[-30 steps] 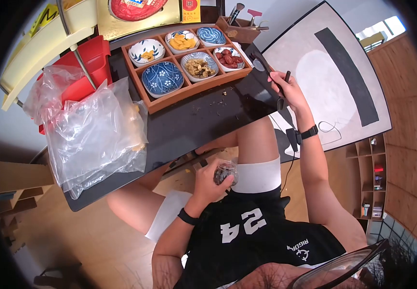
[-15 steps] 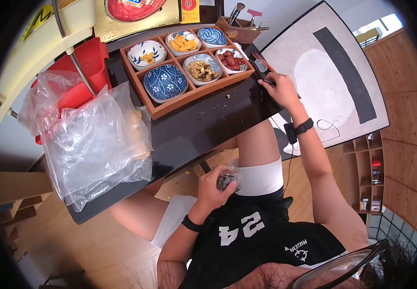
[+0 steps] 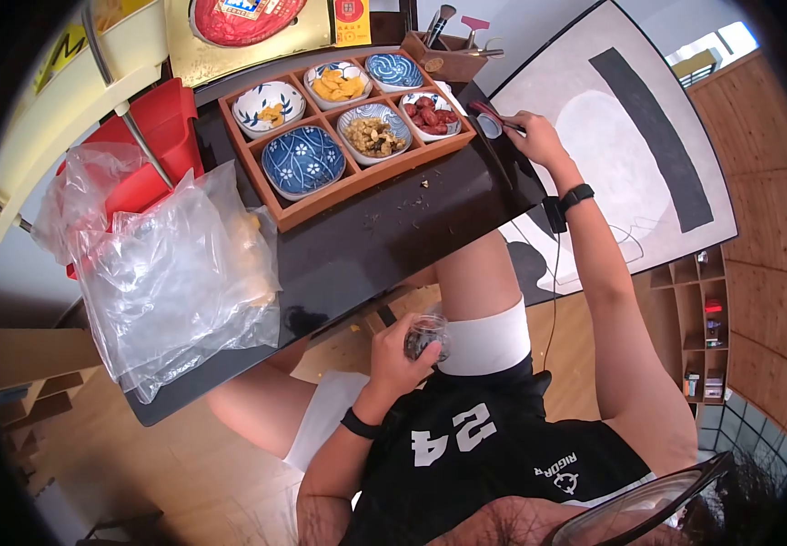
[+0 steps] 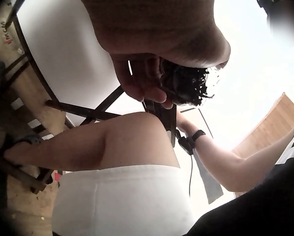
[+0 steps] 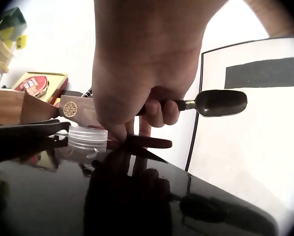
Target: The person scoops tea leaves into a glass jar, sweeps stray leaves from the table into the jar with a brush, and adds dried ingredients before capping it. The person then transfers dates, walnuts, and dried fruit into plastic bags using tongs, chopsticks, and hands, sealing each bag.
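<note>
In the head view the left hand (image 3: 396, 355) grips a small glass jar (image 3: 427, 337) above the lap. The left wrist view shows dark bits inside the jar (image 4: 188, 86), with the left hand's (image 4: 156, 34) fingers around it. At the table's right end is the right hand (image 3: 537, 141). Curled fingers of the right hand (image 5: 142, 88) hold a scoop (image 5: 221, 103) by its dark handle, its bowl pointing right. The same hand's lower fingertips touch a flat dark-red item (image 5: 149, 142) at the tabletop. Beside them lies a clear round lid (image 5: 88, 133).
A wooden tray (image 3: 368, 182) holds patterned bowls, some with dried fruit or nuts. Plastic bags (image 3: 184, 273) and a red bin (image 3: 161, 136) are at the left. A wooden box with brushes (image 3: 448, 64) stands behind; a large framed picture (image 3: 594, 136) leans at right.
The right hand has moved from beyond the table's right edge to the red item near the lid. The left hand keeps its grip on the jar, nearly in place.
</note>
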Motion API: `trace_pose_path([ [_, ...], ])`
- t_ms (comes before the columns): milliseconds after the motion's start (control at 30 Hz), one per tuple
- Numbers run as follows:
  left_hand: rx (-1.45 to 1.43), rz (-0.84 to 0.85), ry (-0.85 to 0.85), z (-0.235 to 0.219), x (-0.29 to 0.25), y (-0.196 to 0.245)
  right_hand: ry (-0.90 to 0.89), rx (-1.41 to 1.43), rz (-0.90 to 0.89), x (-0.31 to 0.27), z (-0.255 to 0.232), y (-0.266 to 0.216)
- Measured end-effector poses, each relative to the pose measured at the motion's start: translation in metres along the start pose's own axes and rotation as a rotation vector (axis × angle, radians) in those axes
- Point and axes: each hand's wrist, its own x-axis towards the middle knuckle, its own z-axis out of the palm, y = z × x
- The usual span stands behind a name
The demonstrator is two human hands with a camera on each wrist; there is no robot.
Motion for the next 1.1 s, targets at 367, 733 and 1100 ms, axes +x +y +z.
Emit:
trace_pose_path([
  [367, 0.004, -0.036, 0.014, 0.002, 0.0, -0.005, 0.047, 0.272, 0.119, 0.0, 0.005, 0.026],
  [733, 0.045, -0.038, 0.024, 0.0, 0.002, -0.006, 0.067, 0.239, 0.126, -0.003, 0.006, 0.018],
  [1100, 0.054, -0.04, 0.034, 0.001, 0.001, -0.015, 0.114, 0.211, 0.04, -0.005, 0.011, 0.013],
])
